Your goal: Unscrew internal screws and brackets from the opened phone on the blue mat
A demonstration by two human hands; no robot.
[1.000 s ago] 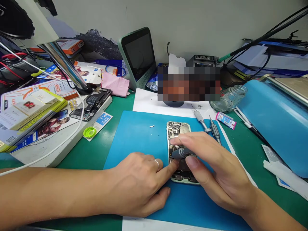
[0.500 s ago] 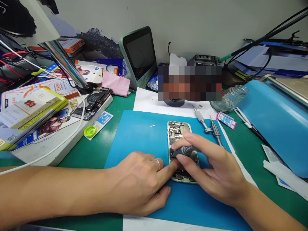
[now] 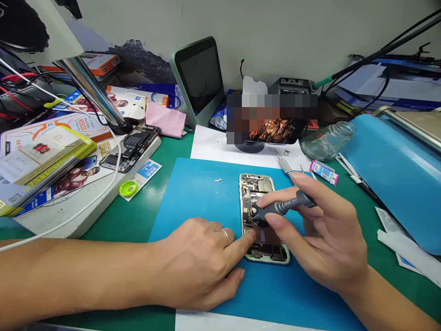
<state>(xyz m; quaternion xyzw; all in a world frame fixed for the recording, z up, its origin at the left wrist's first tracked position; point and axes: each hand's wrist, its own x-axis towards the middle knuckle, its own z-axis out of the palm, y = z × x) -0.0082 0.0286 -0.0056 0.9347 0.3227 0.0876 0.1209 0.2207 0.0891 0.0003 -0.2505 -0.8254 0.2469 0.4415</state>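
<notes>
An opened phone (image 3: 257, 186) lies face down on a blue mat (image 3: 200, 202), its boards and connectors exposed. My left hand (image 3: 203, 264) rests on the mat with a ringed finger stretched out, its tip pressing the phone's left edge; the other fingers are curled under. My right hand (image 3: 324, 234) pinches a grey screwdriver (image 3: 280, 208) between thumb and fingers, the tip set down on the phone's inner parts near the left side. A second screwdriver (image 3: 285, 166) lies on the mat just beyond the right hand.
A glass jar (image 3: 327, 140) and a blue padded machine (image 3: 396, 170) stand at the right. Another disassembled phone (image 3: 132, 147), a green cap (image 3: 128, 188), boxes and cables crowd the left. A green-framed screen (image 3: 198, 80) leans at the back wall.
My right hand has lifted and drawn back to the right, raising the screwdriver's handle so more of the phone shows. The left hand has stayed in place.
</notes>
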